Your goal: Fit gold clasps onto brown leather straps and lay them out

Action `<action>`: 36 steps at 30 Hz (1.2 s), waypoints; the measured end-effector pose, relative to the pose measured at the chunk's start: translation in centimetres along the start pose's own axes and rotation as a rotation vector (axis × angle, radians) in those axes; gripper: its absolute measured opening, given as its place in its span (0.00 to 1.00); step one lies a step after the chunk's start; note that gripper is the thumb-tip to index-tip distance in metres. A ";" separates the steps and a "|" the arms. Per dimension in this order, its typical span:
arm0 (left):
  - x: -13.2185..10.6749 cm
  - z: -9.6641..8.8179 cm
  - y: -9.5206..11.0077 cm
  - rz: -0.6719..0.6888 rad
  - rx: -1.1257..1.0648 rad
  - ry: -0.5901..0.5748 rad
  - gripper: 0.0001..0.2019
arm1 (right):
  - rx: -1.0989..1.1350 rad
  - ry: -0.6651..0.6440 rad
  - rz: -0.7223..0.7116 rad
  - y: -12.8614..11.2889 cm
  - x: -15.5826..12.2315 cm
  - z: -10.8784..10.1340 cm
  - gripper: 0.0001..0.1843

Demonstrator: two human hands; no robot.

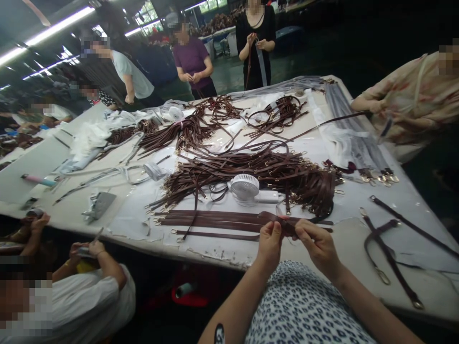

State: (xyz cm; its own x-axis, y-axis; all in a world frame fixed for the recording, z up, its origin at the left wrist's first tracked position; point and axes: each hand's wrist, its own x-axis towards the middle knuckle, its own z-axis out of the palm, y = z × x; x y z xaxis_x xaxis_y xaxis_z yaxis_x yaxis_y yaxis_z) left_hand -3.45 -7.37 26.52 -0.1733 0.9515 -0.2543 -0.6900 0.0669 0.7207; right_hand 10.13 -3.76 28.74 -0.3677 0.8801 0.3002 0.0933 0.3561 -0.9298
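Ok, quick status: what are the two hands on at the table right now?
Left hand and right hand both pinching one brown leather strap. Row of straps with metal clasps lying just beyond. White clip fan farther on, apart from the hands.

We're on a big factory workshop floor, prob. leather-goods mfg. We see a long white-covered work table [136,224] heaped w/ brown leather straps [247,179] w/ metal clasps, & several ppl [191,62] standing or sitting round it, doing handwork. A small white fan [244,186] sits on the table among the bundles. Overhead: long strip lights [53,31]. Far wall: windows [150,21]. Further back, another table [218,31] w/ piled goods & a second work group [46,114] off to the left, so def. not a home or shop.
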 end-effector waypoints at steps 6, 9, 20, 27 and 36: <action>-0.1 1.2 -0.4 0.048 -0.068 -0.046 0.17 | -0.027 0.048 -0.005 0.4 -0.6 1.1 0.17; -0.4 2.3 -0.4 0.018 -0.155 -0.088 0.15 | -0.092 0.139 -0.082 0.3 -0.8 2.0 0.13; -0.5 3.7 2.0 -0.196 -0.470 -0.047 0.08 | -0.223 0.167 -0.140 0.1 -1.0 3.3 0.11; -0.7 4.2 2.2 -0.150 -0.430 -0.066 0.07 | -0.208 0.182 -0.124 0.8 -1.6 3.5 0.09; -0.7 4.6 2.4 -0.140 -0.351 -0.061 0.11 | -0.142 0.239 -0.081 0.3 -0.9 3.4 0.10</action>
State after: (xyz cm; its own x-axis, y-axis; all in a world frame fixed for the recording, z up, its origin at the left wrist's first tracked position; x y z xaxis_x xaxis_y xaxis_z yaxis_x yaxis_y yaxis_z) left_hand -1.77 -6.48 31.42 -0.0257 0.9572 -0.2882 -0.9046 0.1004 0.4143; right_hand 7.32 -5.57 27.45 -0.1526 0.8900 0.4296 0.2070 0.4539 -0.8667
